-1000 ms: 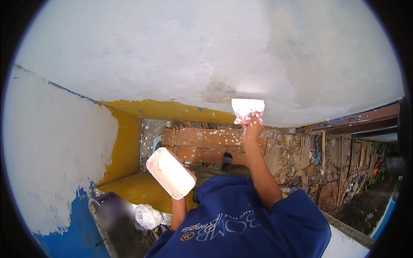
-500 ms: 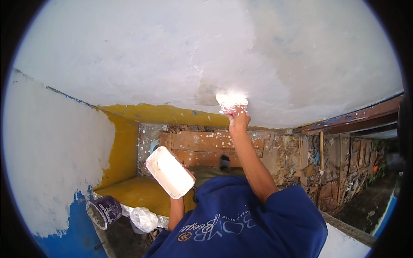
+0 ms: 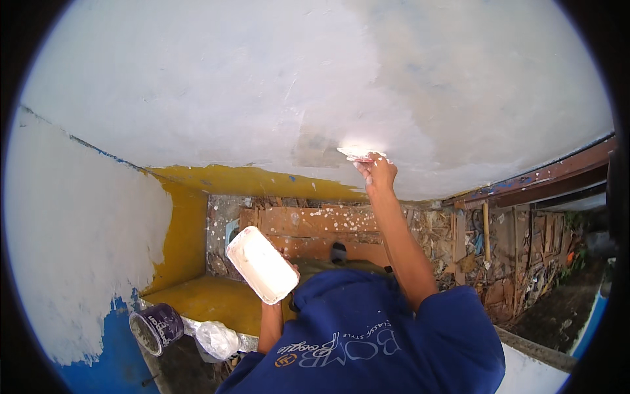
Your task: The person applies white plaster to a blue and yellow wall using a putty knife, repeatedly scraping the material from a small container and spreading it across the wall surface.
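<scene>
My right hand (image 3: 378,171) grips a flat, white-smeared scraper with reddish patches (image 3: 352,153) near the pale grey wall (image 3: 223,85), just above its yellow lower band (image 3: 223,177). The blade is tilted and seen nearly edge-on; whether it touches the wall I cannot tell. My left hand (image 3: 275,308) is wrapped round a white rectangular plastic tray (image 3: 261,262) lower down, with pale paste in it. Most of that hand is hidden under the tray.
A dark purple bucket (image 3: 159,327) and a white plastic bag (image 3: 215,340) sit at lower left beside a yellow ledge (image 3: 210,299). Paint-spattered planks (image 3: 315,223) and debris lie below. A brown wooden beam (image 3: 525,177) runs along the right. The left wall (image 3: 85,223) is partly coated white over yellow and blue.
My right hand and scraper moved left, then slightly back right, and the blade turned from broad face to nearly edge-on. The tray stayed about in place.
</scene>
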`<state>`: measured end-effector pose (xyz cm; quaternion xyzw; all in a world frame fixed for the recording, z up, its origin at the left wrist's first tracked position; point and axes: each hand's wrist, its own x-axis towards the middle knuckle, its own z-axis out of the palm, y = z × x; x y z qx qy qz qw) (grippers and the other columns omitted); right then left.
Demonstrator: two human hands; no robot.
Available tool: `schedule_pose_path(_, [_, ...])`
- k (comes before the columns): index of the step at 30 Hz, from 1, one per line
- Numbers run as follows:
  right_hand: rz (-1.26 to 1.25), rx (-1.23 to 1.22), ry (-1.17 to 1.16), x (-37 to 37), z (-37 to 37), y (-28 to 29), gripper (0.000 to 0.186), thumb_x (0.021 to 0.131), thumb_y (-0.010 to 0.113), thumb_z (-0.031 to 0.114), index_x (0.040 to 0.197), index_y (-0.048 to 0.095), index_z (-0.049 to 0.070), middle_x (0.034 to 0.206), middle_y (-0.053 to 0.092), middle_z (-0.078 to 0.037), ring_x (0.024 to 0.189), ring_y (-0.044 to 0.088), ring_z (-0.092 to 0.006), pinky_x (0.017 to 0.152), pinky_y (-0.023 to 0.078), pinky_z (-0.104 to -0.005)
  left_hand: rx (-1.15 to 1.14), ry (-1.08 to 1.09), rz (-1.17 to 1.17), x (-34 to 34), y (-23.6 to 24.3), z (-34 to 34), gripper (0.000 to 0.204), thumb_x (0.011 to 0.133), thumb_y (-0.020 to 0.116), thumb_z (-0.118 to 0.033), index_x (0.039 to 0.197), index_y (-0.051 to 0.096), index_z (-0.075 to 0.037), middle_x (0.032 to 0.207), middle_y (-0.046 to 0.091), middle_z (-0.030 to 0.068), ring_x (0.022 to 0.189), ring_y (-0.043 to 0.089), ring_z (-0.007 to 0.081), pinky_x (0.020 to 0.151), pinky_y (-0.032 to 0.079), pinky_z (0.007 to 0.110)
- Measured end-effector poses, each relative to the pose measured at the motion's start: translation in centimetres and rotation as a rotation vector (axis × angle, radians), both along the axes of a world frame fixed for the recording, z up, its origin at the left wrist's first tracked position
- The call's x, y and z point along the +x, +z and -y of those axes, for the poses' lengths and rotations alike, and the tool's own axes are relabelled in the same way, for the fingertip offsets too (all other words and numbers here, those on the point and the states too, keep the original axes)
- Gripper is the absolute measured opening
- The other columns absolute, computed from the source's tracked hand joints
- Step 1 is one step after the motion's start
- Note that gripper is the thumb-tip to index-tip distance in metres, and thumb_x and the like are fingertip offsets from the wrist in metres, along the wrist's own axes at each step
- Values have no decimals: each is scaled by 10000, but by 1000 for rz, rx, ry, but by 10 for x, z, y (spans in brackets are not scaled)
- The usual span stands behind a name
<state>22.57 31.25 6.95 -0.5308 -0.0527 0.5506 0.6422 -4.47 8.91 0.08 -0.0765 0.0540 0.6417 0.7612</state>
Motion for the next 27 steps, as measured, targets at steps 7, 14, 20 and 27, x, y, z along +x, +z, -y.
schedule_pose_path(7, [-107,156,72,1,21,89,169,870,508,-21,1010,504,-116,1002,572,-189,888,635,-278,723,607,-407,-28,-82,-102,1,9,-5,440,867,561,-481,1155,582,-149,1031,634,-2,946,580,126,836,473,284])
schedule_pose_path(14, [-76,88,-71,-11,69,-36,255,876,531,15,1112,482,-67,1050,583,-168,933,630,-288,758,591,-462,-98,-85,-6,8,8,-2,430,872,561,-460,1166,589,-147,1052,644,4,934,585,109,837,474,276])
schedule_pose_path(20, [-130,-113,-173,-18,21,-82,292,871,547,-10,1143,458,-68,1060,560,-156,896,619,-259,733,607,-446,-159,-41,-109,15,28,0,385,854,596,-414,1125,628,-142,1002,662,-7,877,610,96,825,496,261])
schedule_pose_path(27, [49,194,-92,-19,28,43,168,863,547,-20,977,537,-142,972,586,-173,851,620,-264,784,579,-455,-170,-23,-107,11,10,4,420,853,585,-473,1103,618,-136,994,655,14,854,612,114,774,509,274])
